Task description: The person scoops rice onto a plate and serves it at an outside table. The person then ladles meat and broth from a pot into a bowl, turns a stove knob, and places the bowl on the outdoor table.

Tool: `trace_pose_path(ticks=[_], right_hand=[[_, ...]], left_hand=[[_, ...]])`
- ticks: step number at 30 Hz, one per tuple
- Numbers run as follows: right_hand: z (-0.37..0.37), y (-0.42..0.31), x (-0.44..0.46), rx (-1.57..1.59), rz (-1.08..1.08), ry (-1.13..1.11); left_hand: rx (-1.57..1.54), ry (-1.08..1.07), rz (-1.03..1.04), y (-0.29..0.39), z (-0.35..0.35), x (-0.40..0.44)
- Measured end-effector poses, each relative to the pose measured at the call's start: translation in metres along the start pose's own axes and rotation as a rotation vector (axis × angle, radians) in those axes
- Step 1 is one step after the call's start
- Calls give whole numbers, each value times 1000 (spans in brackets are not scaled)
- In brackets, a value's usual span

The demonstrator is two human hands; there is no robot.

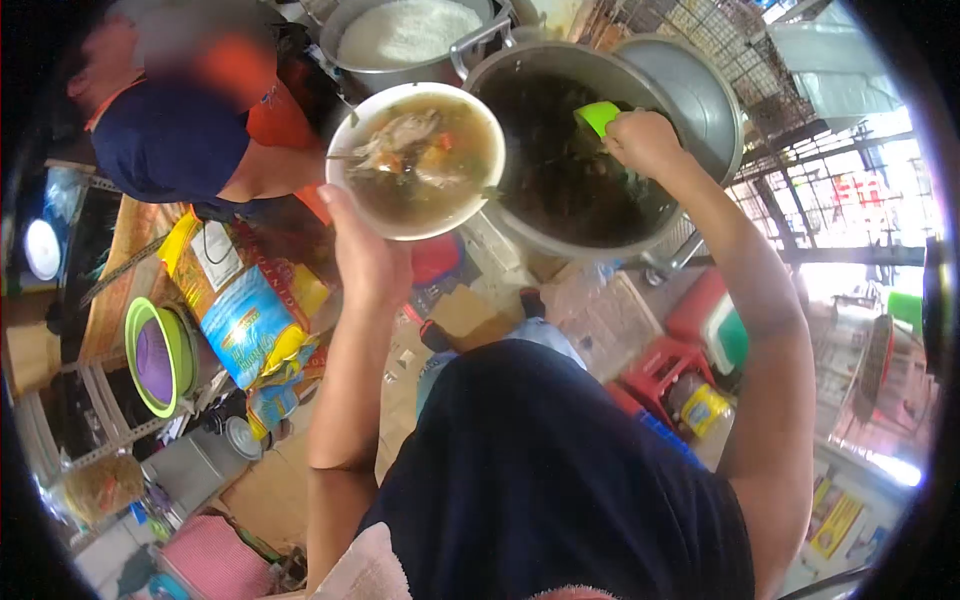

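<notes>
My left hand (368, 258) holds up a white bowl (497, 150) by its lower left side. Broth with chunks of meat and bits of orange vegetable (420, 155) fills the bowl. It hovers at the left edge of a large metal pot (560, 246). Dark liquid with leafy pieces lies inside the pot. Closed around a bright green plastic scoop (598, 115), my right hand (645, 145) is over the pot's right part. The scoop's lower part and any content are hidden.
Another metal pot with white content (405, 32) stands behind. A round metal lid (715, 120) leans behind the large pot. On the left are a person in a navy cap (170, 140), a yellow-blue sack (250, 310) and a green basin (185, 355). A red stool (665, 375) stands lower right.
</notes>
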State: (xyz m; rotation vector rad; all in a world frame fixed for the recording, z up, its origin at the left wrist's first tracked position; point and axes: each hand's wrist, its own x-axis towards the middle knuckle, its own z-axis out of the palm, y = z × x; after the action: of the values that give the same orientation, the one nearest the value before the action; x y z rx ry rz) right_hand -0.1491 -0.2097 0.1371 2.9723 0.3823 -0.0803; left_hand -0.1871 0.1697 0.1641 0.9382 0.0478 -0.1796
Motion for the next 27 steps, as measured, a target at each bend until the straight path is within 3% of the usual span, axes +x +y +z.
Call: trace_pose_path(ticks=[4,5,8,11,14,17,18,22,24,26,27], right_hand=[[-10,-43,2,-227,144,-143],[-22,-56,4,-181,289,-116],[-72,-101,-8,395,348,374],[-107,-163,-25,889,551,337],[-73,-251,-22,1474,707,310],[25,-301,27,1934,803,290],[45,-313,58,1854,954,400],[158,-290,166,1932,1055,815],[178,-270,203,2004,1071,934],[173,-255,216,2129,1078,914],[169,-258,211,1964,1050,646]], left_hand=[[36,88,-90,39,-46,-18],[42,92,-103,46,-59,-22],[67,139,-111,65,-93,-32],[76,131,-88,66,-139,-40],[117,188,-99,81,-148,-55],[74,244,-111,80,-171,-67],[57,273,-124,80,-176,-70],[79,379,-107,78,-184,-79],[95,380,-86,77,-183,-81],[66,361,-85,75,-181,-85],[101,404,-90,73,-182,-87]])
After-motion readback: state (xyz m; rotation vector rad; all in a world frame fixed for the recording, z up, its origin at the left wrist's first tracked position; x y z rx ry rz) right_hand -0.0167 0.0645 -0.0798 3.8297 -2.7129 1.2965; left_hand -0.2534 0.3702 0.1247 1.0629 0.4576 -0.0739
